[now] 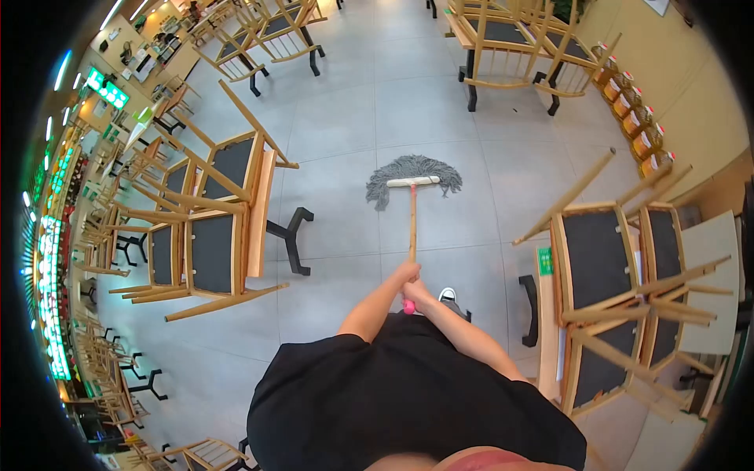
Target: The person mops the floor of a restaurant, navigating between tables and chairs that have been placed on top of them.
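Observation:
A mop with a grey string head (416,167) lies spread on the grey tiled floor (330,188), in front of me. Its wooden handle (413,224) runs from the white bar back towards my body. My left hand (406,273) is wrapped round the handle, farther along it. Close behind, my right hand (416,292) is closed round the handle near its pink end (409,307). The two hands are nearly touching.
Upturned chairs rest on tables at the left (212,251), the right (597,267) and the upper right (503,31). Black table feet (294,239) stick out over the floor. Large oil bottles (648,141) line the right wall. My shoe (448,294) shows beside my hands.

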{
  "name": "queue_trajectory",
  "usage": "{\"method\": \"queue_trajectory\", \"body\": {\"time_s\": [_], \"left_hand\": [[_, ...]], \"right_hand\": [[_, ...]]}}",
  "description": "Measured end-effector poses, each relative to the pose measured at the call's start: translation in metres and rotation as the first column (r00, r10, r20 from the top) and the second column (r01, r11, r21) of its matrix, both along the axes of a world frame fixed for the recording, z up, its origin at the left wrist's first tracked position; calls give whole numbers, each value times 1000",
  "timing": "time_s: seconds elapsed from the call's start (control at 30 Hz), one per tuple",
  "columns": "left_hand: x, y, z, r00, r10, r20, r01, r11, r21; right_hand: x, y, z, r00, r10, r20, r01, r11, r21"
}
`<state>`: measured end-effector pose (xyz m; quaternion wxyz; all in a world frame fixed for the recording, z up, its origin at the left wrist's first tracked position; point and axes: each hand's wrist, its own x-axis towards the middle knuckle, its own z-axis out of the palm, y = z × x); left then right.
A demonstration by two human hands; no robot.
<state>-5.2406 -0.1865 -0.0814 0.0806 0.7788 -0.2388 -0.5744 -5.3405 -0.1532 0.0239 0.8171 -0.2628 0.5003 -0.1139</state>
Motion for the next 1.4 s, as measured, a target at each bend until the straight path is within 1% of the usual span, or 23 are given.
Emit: {"method": "queue_trajectory", "body": {"time_s": [0.1, 0.17, 0.2, 0.27, 0.3, 0.33, 0.37, 0.4, 0.47, 0.5, 0.53, 0.63, 0.7, 0.73, 0.83, 0.93, 1.03, 1.07, 1.17, 1.2, 1.3, 1.33, 1.4], "left_hand": [[6, -41, -17, 996, -80, 44, 81, 997, -8], [14, -53, -52, 973, -208, 103, 216, 974, -74], [20, -58, -72, 953, -270, 134, 285, 953, -107], [32, -73, -102, 932, -327, 160, 351, 923, -157], [34, -90, -89, 993, -100, -58, 94, 991, -100], [35, -109, -74, 962, 169, -214, -170, 985, 14], [34, -132, -50, 838, 420, -349, -385, 907, 169], [36, -160, -26, 768, 473, -432, -422, 881, 215], [52, -213, -35, 715, 513, -475, -466, 856, 223], [59, -237, -41, 686, 532, -496, -486, 843, 231], [70, -259, -61, 613, 542, -576, -524, 823, 217], [102, -357, -100, 319, 622, -716, -545, 738, 398], [112, -427, -109, 235, 721, -652, -544, 653, 527], [120, -451, -109, 192, 773, -604, -546, 596, 589], [152, -536, -105, 95, 749, -656, -512, 602, 613], [188, -600, -77, -75, 760, -646, -517, 524, 677], [221, -652, -59, -182, 734, -654, -563, 467, 681], [230, -673, -58, -190, 736, -649, -577, 452, 681], [259, -726, -64, -218, 728, -650, -639, 397, 659], [269, -744, -63, -218, 718, -661, -672, 381, 635], [308, -802, -73, -248, 692, -678, -760, 294, 579], [327, -815, -74, -260, 692, -674, -785, 254, 564], [370, -829, -73, -282, 589, -758, -841, 229, 490]], "right_hand": [[-3, -47, 1, 996, 72, 52, -70, 997, -36], [0, -66, 5, 990, 127, 60, -122, 989, -82], [4, -74, -6, 988, 151, 31, -150, 988, -34], [8, -103, -8, 977, 215, 4, -215, 976, -24], [13, -116, -11, 970, 244, -12, -244, 970, -14], [15, -134, -15, 964, 265, -27, -265, 964, -8], [16, -152, -20, 958, 282, -47, -282, 959, 0], [19, -175, -25, 953, 295, -68, -295, 955, 3], [30, -219, -33, 953, 275, -128, -278, 960, -9], [35, -243, -38, 936, 323, -141, -325, 946, 8], [40, -269, -42, 917, 369, -152, -369, 929, 30], [54, -364, -56, 852, 472, -228, -470, 880, 64], [63, -426, -62, 799, 519, -304, -530, 846, 52], [70, -451, -57, 783, 550, -290, -555, 829, 70], [99, -561, -38, 706, 650, -282, -653, 751, 97], [131, -640, -21, 582, 748, -320, -758, 641, 119], [167, -713, -4, 464, 838, -287, -844, 517, 143], [180, -738, 4, 420, 857, -300, -877, 468, 111], [213, -806, 8, 380, 886, -266, -905, 416, 90], [227, -829, 11, 336, 904, -264, -921, 374, 106], [266, -903, -14, 214, 953, -215, -970, 233, 64], [289, -924, -10, 209, 959, -194, -972, 225, 66], [336, -953, -9, 148, 974, -171, -989, 150, 0]]}}
